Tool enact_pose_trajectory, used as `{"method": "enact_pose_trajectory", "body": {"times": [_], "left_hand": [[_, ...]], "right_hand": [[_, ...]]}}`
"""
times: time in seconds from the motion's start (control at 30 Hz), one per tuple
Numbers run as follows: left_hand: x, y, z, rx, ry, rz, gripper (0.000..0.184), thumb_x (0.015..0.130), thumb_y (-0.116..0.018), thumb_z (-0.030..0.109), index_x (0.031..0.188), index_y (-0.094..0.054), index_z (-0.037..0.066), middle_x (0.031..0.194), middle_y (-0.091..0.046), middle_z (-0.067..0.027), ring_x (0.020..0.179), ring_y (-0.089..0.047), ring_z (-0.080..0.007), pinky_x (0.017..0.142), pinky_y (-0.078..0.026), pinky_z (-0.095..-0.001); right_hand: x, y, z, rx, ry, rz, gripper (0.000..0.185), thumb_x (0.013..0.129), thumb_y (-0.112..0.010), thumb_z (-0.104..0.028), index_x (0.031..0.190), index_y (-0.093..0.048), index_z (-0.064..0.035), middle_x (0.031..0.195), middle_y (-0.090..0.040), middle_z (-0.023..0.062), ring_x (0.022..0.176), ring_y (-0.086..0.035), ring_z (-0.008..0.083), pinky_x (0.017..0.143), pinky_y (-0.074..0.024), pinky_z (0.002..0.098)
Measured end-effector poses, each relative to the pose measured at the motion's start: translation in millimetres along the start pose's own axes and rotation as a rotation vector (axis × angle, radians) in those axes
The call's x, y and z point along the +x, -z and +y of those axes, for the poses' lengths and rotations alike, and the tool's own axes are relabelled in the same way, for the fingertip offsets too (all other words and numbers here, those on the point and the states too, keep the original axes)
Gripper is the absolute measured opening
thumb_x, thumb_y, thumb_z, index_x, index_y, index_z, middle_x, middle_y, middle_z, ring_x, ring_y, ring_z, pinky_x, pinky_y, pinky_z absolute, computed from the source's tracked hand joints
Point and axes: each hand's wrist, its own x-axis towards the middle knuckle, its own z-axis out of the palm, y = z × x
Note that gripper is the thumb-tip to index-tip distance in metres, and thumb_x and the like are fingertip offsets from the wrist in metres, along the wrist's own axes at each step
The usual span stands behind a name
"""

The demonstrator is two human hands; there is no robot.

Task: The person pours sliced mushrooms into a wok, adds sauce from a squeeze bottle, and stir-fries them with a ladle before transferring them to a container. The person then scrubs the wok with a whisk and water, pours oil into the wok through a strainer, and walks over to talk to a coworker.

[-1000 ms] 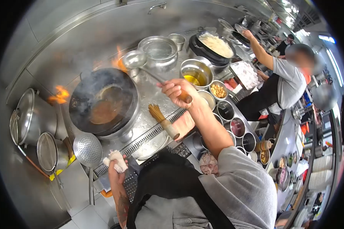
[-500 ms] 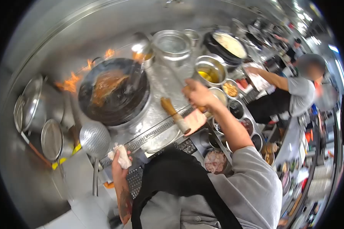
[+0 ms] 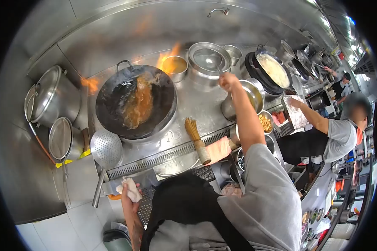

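My right hand (image 3: 229, 81) is closed on the handle of a ladle, reaching forward; the ladle's bowl is over or in the large steel pot of water (image 3: 207, 60). At the lower left, my left hand (image 3: 131, 196) grips a folded white cloth (image 3: 130, 189) near the stove's front edge. The black wok (image 3: 113, 90) holds brown liquid (image 3: 139, 104) spread across its middle, with flames beside its rim. A bamboo brush (image 3: 195, 138) lies on the front edge next to a pink cloth (image 3: 217, 150).
A perforated skimmer (image 3: 106, 147) rests left of the front rail. Steel pots (image 3: 54, 96) and a strainer (image 3: 60, 138) stand farther left. A second wok (image 3: 273, 71) holds pale food at the back right. A co-worker (image 3: 343, 129) stands at the right, one arm over a tray.
My right hand has moved forward with the ladle, from above the counter to the water pot. Brown liquid has spread in the wok, and its smoke has thinned. The view has shifted.
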Motion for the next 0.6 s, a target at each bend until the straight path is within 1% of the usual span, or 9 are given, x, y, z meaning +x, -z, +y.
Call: {"method": "enact_pose_trajectory", "body": {"times": [0.03,0.13,0.2,0.27,0.33,0.4,0.47,0.53,0.6], "left_hand": [[1.6,1.9,0.5,0.001,-0.002,0.0,0.043,0.097,-0.055,0.041,0.121,-0.057,0.005,0.095,-0.067,-0.0141,0.072,-0.062,-0.0243,0.065,-0.054,-0.0373],[27.6,-4.0,-3.8,0.135,-0.018,-0.02,0.049,0.096,-0.055,0.044,0.126,-0.054,0.006,0.096,-0.066,-0.0123,0.078,-0.063,-0.0257,0.071,-0.054,-0.04],[54.5,-21.7,-5.1,0.181,0.043,-0.059,0.046,0.095,-0.054,0.036,0.129,-0.051,0.004,0.104,-0.065,-0.0185,0.089,-0.065,-0.0323,0.079,-0.055,-0.0441],[93.8,-35.2,-0.7,-0.014,0.141,-0.286,0.041,0.094,-0.05,0.026,0.126,-0.049,0.001,0.108,-0.064,-0.024,0.096,-0.066,-0.0372,0.083,-0.055,-0.0456],[100.5,-82.7,14.9,-0.097,0.188,-0.337,0.046,0.089,-0.051,0.028,0.124,-0.05,-0.002,0.113,-0.061,-0.0269,0.1,-0.063,-0.0385,0.086,-0.054,-0.0469],[137.1,-102.6,20.8,-0.125,0.251,-0.402,0.048,0.089,-0.054,0.033,0.121,-0.051,-0.002,0.107,-0.061,-0.0245,0.097,-0.063,-0.0382,0.084,-0.055,-0.0469],[149.5,-141.6,28.7,-0.101,0.244,-0.242,0.04,0.09,-0.055,0.04,0.112,-0.052,0.007,0.091,-0.063,-0.0169,0.086,-0.066,-0.0349,0.07,-0.056,-0.0452],[190.3,-148.8,20.2,0.029,0.231,-0.333,0.035,0.09,-0.054,0.043,0.102,-0.051,0.01,0.08,-0.059,-0.0124,0.074,-0.065,-0.0326,0.061,-0.054,-0.0428],[176.6,-159.2,22.4,0.046,0.19,-0.248,0.033,0.091,-0.053,0.043,0.1,-0.052,0.011,0.081,-0.06,-0.0111,0.068,-0.065,-0.0315,0.056,-0.052,-0.0419]], "right_hand": [[-18.8,-14.8,-6.2,0.708,-0.14,-0.112,0.015,0.094,-0.046,-0.007,0.092,-0.051,0.007,0.066,-0.047,0.0006,0.046,-0.039,0.0073,0.039,-0.0401,0.0193],[-88.2,-44.4,-5.7,0.879,-0.113,-0.181,0.02,0.097,-0.041,-0.002,0.106,-0.045,0.0151,0.066,-0.043,0.0009,0.05,-0.043,0.008,0.041,-0.0414,0.0196],[-126.2,-60.8,-4.0,0.899,-0.119,-0.272,0.023,0.097,-0.041,-0.003,0.11,-0.042,0.0161,0.068,-0.043,0.0017,0.05,-0.043,0.0082,0.041,-0.0416,0.0196],[-167.3,-84.1,-7.6,0.911,-0.119,-0.365,0.022,0.097,-0.038,-0.003,0.11,-0.041,0.0149,0.068,-0.045,0.001,0.05,-0.045,0.007,0.042,-0.0421,0.0183],[-210.6,-113.8,-6.2,0.935,-0.136,-0.44,0.026,0.098,-0.037,-0.004,0.113,-0.041,0.0165,0.072,-0.045,0.002,0.051,-0.045,0.0073,0.042,-0.0429,0.0189],[-240.9,-134.6,2.9,0.921,-0.168,-0.501,0.028,0.1,-0.037,-0.006,0.116,-0.041,0.0173,0.073,-0.045,0.0026,0.051,-0.046,0.008,0.042,-0.0444,0.0199],[-263.9,-154.0,15.9,0.939,-0.221,-0.531,0.034,0.101,-0.035,-0.009,0.121,-0.04,0.0191,0.073,-0.045,0.0027,0.05,-0.046,0.0083,0.041,-0.0449,0.0198],[-282.8,-167.6,34.6,0.911,-0.246,-0.57,0.039,0.102,-0.035,-0.01,0.129,-0.038,0.0179,0.08,-0.047,0.0033,0.053,-0.048,0.0091,0.045,-0.046,0.0226],[-295.6,-176.8,53.5,0.828,-0.265,-0.498,0.039,0.101,-0.037,-0.011,0.13,-0.04,0.0151,0.077,-0.046,0.0022,0.05,-0.046,0.008,0.04,-0.0418,0.0217]]}}
